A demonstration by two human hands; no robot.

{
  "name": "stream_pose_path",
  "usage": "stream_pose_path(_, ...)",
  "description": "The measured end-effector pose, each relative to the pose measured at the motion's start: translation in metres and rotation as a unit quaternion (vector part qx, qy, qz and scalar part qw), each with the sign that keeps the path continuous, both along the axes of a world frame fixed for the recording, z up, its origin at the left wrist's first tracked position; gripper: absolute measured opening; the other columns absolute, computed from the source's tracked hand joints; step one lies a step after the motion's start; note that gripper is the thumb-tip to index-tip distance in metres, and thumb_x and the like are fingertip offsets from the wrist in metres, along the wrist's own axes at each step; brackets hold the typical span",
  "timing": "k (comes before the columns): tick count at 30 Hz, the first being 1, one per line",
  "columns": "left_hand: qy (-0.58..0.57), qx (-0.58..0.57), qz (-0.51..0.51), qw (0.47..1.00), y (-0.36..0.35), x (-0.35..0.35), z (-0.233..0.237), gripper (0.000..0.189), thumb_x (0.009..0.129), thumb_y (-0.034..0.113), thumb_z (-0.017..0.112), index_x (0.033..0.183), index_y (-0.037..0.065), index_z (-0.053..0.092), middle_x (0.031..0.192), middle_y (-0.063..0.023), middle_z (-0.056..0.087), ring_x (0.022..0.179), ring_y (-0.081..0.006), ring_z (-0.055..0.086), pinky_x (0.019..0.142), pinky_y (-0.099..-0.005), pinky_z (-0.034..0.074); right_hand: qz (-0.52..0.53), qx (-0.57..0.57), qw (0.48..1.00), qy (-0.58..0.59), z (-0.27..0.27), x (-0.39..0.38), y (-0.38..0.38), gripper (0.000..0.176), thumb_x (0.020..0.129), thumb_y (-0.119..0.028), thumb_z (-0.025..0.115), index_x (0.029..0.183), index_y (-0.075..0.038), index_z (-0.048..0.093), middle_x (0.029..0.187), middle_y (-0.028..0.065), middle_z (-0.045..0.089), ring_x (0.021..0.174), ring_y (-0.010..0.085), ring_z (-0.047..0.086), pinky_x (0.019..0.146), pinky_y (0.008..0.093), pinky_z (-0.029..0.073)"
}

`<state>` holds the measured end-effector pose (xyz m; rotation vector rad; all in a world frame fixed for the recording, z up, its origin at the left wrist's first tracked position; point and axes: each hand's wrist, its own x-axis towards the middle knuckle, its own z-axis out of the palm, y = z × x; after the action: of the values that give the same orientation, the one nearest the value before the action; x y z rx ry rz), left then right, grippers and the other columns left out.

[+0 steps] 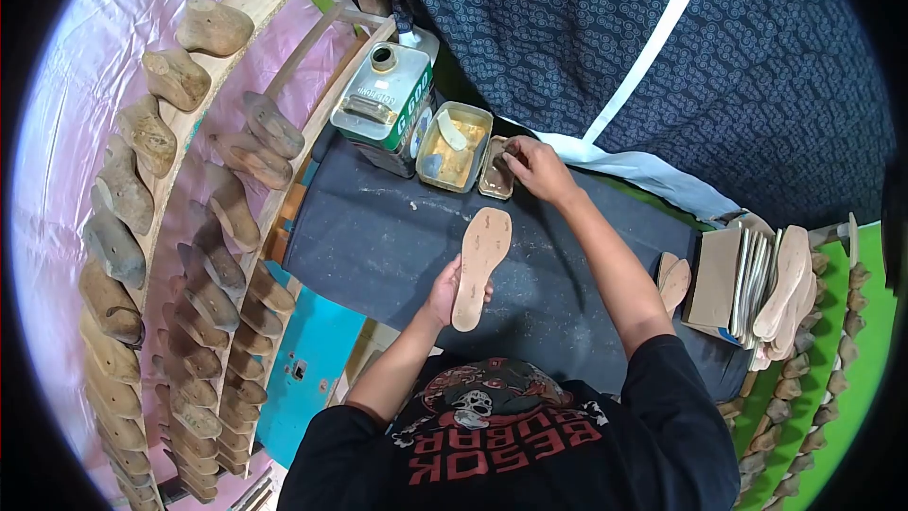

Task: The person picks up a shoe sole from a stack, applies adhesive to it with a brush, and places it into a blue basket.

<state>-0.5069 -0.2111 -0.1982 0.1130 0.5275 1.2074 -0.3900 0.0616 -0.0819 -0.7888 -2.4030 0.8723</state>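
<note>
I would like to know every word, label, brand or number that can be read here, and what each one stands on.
"G 600": the green label of the metal can.
"BESOK": the black shirt, in red letters upside down in this view.
"BUBAR": the same shirt, also in red.
Too small to read: the other lettering on the can and the marks on the foot-shaped piece.

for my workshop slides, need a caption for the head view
Left hand holds an insole while the right reaches into a small tray beside a glue tub
</note>
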Motion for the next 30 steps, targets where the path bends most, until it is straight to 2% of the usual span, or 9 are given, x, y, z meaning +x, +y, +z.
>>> stream_pose_path(2, 0.002, -0.024, 0.029, 0.999, 0.0, 0.004, 0.001, 0.058, 0.107, 0.049, 0.032, 0.129, 0.003, 0.06, 0.092, -0.0161, 0.068, 0.08, -0.0281, 0.067, 0.075, -0.0406, 0.057, -0.008, 0.023, 0.999, 0.033, -0.004, 0.002, -0.003, 0.022, 0.096, -0.019, 0.062, 0.099, 0.003, 0.059, 0.088, 0.0243, 0.065, 0.084, 0.044, 0.063, 0.075, 0.0489, 0.049)
stream_pose_path(11, 0.018, -0.048, 0.058, 0.997, -0.008, 0.005, -0.002, 0.058, 0.107, 0.048, 0.033, 0.127, 0.002, 0.062, 0.097, -0.0187, 0.071, 0.086, -0.03, 0.071, 0.079, -0.042, 0.059, -0.085, -0.066, 0.994, -0.019, 0.0, -0.002, -0.009, 0.026, 0.099, -0.022, 0.059, 0.109, 0.002, 0.058, 0.096, 0.0243, 0.069, 0.094, 0.0425, 0.067, 0.081, 0.048, 0.051)
stream_pose_path(20, 0.003, -0.026, 0.072, 0.997, -0.009, 0.008, -0.003, 0.056, 0.105, 0.048, 0.039, 0.127, 0.002, 0.062, 0.094, -0.0178, 0.07, 0.083, -0.0297, 0.069, 0.08, -0.0429, 0.058, -0.129, -0.095, 0.987, -0.002, -0.02, 0.0, 0.008, 0.028, 0.099, -0.024, 0.062, 0.108, 0.003, 0.059, 0.086, 0.0232, 0.069, 0.08, 0.0381, 0.068, 0.075, 0.0459, 0.053)
stream_pose_path(23, -0.056, -0.003, 0.082, 0.995, -0.009, 0.008, 0.002, 0.054, 0.103, 0.047, 0.041, 0.129, 0.004, 0.061, 0.098, -0.0165, 0.069, 0.085, -0.0288, 0.067, 0.079, -0.043, 0.056, -0.168, -0.146, 0.972, 0.076, -0.034, 0.003, 0.014, 0.031, 0.102, -0.027, 0.061, 0.105, 0.003, 0.058, 0.083, 0.0167, 0.07, 0.069, 0.0253, 0.069, 0.066, 0.0399, 0.055)
stream_pose_path(24, -0.056, -0.002, 0.078, 0.995, -0.007, 0.007, 0.002, 0.054, 0.103, 0.047, 0.041, 0.129, 0.004, 0.061, 0.098, -0.0165, 0.069, 0.085, -0.0288, 0.067, 0.079, -0.043, 0.056, -0.172, -0.144, 0.972, 0.077, -0.03, 0.003, 0.015, 0.031, 0.102, -0.027, 0.061, 0.105, 0.003, 0.058, 0.083, 0.0167, 0.07, 0.069, 0.0253, 0.069, 0.066, 0.0399, 0.055)
stream_pose_path(26, -0.078, 0.016, 0.069, 0.994, -0.006, 0.007, 0.001, 0.052, 0.101, 0.044, 0.044, 0.131, 0.005, 0.06, 0.1, -0.0143, 0.067, 0.085, -0.0272, 0.063, 0.078, -0.0427, 0.054, -0.19, -0.34, 0.893, 0.225, -0.028, 0.006, 0.012, 0.03, 0.106, -0.028, 0.055, 0.109, 0.002, 0.052, 0.083, 0.0144, 0.068, 0.066, 0.0208, 0.069, 0.06, 0.0324, 0.056)
stream_pose_path(27, -0.095, 0.022, 0.064, 0.993, -0.004, 0.008, 0.002, 0.054, 0.099, 0.044, 0.044, 0.131, 0.004, 0.06, 0.101, -0.0135, 0.065, 0.083, -0.0268, 0.058, 0.08, -0.0431, 0.052, -0.201, -0.371, 0.873, 0.243, -0.026, 0.009, 0.012, 0.03, 0.108, -0.028, 0.048, 0.114, 0.001, 0.045, 0.082, 0.0149, 0.067, 0.062, 0.0205, 0.068, 0.055, 0.0287, 0.057)
stream_pose_path(28, -0.098, 0.023, 0.062, 0.993, 0.0, 0.008, 0.001, 0.054, 0.099, 0.044, 0.044, 0.131, 0.004, 0.06, 0.101, -0.0135, 0.065, 0.083, -0.0268, 0.058, 0.08, -0.0431, 0.052, -0.204, -0.368, 0.874, 0.241, -0.021, 0.012, 0.015, 0.03, 0.108, -0.028, 0.048, 0.114, 0.001, 0.045, 0.082, 0.0149, 0.067, 0.062, 0.0205, 0.068, 0.055, 0.0287, 0.057)
stream_pose_path(30, -0.099, 0.067, 0.033, 0.992, 0.002, 0.01, -0.005, 0.059, 0.097, 0.048, 0.044, 0.132, 0.003, 0.059, 0.099, -0.0141, 0.064, 0.081, -0.0277, 0.056, 0.085, -0.0455, 0.051, -0.245, -0.446, 0.822, 0.255, -0.019, 0.016, 0.015, 0.028, 0.109, -0.028, 0.047, 0.113, 0.0, 0.045, 0.084, 0.0156, 0.067, 0.062, 0.0206, 0.067, 0.055, 0.0315, 0.057)
